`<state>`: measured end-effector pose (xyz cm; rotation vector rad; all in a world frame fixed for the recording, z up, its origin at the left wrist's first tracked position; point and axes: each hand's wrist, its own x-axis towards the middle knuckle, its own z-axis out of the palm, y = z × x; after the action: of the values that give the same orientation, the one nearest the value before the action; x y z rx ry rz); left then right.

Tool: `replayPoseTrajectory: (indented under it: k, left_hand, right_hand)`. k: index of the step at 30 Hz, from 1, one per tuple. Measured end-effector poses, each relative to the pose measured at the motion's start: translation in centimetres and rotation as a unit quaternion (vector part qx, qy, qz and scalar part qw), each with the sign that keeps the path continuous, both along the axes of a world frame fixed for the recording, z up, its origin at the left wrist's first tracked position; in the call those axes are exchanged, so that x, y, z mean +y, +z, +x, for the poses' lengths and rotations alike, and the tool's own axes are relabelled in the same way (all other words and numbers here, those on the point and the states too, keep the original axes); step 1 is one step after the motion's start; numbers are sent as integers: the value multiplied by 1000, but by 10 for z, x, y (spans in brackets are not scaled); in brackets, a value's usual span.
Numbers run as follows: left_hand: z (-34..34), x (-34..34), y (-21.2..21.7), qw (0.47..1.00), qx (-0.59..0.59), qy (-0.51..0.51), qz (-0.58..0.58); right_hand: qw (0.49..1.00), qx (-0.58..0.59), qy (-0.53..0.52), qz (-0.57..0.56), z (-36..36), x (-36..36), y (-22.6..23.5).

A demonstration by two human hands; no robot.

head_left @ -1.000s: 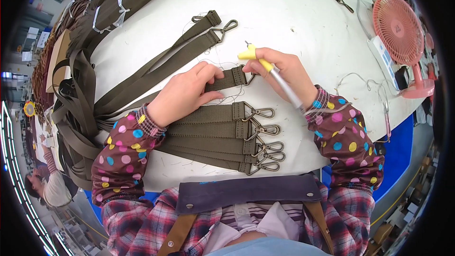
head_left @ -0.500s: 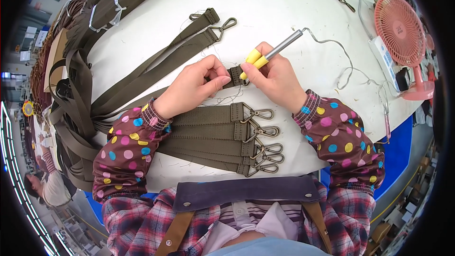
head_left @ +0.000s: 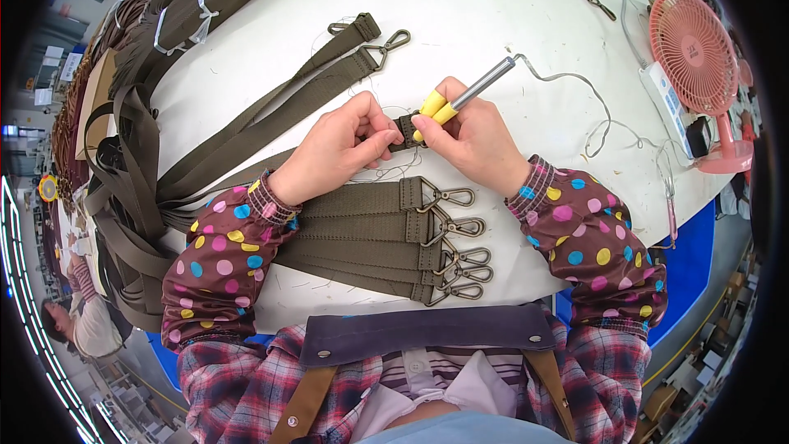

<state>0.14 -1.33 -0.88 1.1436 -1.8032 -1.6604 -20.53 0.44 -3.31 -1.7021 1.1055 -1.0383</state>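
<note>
The straps [head_left: 362,234] are olive green webbing with dull bronze-grey metal clasps [head_left: 460,251]. The tool [head_left: 460,99] has a yellow grip and a silver-grey metal shaft with a grey cord. The table [head_left: 509,16] is white. The sleeves [head_left: 222,267] are brown with pink, yellow and blue dots. The fan [head_left: 694,53] is coral pink. The shirt [head_left: 238,395] is red-and-blue plaid.

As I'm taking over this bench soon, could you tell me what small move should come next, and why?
Probably bring the tool tip down onto the strap end. The left hand pinches that end flat, the right hand grips the yellow-collared tool just beside it, and loose threads trail underneath.
</note>
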Motion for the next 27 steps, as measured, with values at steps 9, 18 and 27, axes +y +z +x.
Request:
replayPoseTrajectory:
  k: [9, 18, 27]
  left_hand:
    - [1, -3, -3, 1000, 3, -8, -1]
    - [-4, -12, 17, 992, -97, -60, -59]
    - [-12, -40, 16, 934, -156, -232, -223]
  right_hand:
    - [1000, 19, 0, 6, 0, -1, 2]
    - [998, -21, -14, 50, -4, 2, 7]
    - [999, -21, -29, 38, -4, 2, 8]
